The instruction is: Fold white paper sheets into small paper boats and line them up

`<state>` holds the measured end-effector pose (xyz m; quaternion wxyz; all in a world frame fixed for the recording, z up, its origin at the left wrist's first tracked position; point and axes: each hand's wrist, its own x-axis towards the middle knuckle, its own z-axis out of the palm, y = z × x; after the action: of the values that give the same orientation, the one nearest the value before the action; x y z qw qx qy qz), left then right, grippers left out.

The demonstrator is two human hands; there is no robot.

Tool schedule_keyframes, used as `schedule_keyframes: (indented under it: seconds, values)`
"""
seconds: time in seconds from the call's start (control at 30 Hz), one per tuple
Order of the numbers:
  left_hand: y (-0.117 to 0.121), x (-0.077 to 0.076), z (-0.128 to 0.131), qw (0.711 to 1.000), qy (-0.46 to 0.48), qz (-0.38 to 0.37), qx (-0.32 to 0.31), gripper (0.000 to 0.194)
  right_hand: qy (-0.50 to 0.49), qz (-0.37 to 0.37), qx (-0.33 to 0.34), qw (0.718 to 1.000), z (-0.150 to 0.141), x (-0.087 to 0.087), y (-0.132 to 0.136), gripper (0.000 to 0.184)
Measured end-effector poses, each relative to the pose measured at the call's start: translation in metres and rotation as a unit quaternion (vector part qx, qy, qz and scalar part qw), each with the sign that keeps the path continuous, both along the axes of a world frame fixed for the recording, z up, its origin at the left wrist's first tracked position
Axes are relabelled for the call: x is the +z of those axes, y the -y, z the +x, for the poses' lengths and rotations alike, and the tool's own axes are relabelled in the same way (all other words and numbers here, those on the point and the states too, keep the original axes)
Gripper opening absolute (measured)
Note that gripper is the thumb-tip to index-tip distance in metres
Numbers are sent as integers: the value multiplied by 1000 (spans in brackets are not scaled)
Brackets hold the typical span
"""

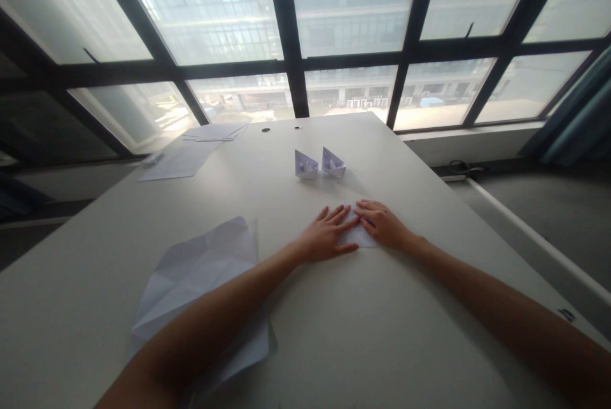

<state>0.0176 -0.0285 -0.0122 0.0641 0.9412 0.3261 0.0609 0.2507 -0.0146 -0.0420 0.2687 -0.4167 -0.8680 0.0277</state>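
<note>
A small folded piece of white paper [359,237] lies flat on the white table [382,332]. My left hand [328,234] rests on its left side with the fingers spread. On its right side lies my right hand [382,223], fingers stretched out and pressed against the paper's upper edge. Much of the folded paper is hidden under both hands. Just beyond them stand two folded paper boats, the left boat [306,166] and the right boat [333,164], side by side and not touched by either hand.
A large creased sheet of paper [205,269] lies under my left forearm. Flat sheets of paper [179,161] sit at the table's far left. Round holes [265,130] show near the far edge. Beyond stand windows with dark frames [293,34]; a curtain [573,110] hangs at right.
</note>
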Motion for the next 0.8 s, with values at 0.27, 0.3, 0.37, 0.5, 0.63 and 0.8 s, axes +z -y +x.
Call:
schedule_keyframes:
  seconds: [0.27, 0.3, 0.37, 0.5, 0.63, 0.8]
  values:
    - [1, 2, 0, 1000, -3, 5, -2, 72, -3, 1, 0, 1000, -1, 0, 0, 37]
    - [1, 2, 0, 1000, -3, 6, -2, 72, -4, 4, 1, 1000, -1, 2, 1, 36]
    - [1, 2, 0, 1000, -4, 6, -4, 71, -9, 15, 11, 1000, -1, 6, 4, 34]
    - [1, 2, 0, 1000, -3, 6, -6, 70, -2, 23, 48, 999, -5, 16, 11, 33]
    - [-3, 1, -3, 1000, -6, 7, 7, 70, 15, 11, 57, 998, -9, 20, 16, 34]
    - [-8, 1, -9, 1000, 1, 20, 19, 66, 19, 2, 57, 998, -8, 22, 17, 35]
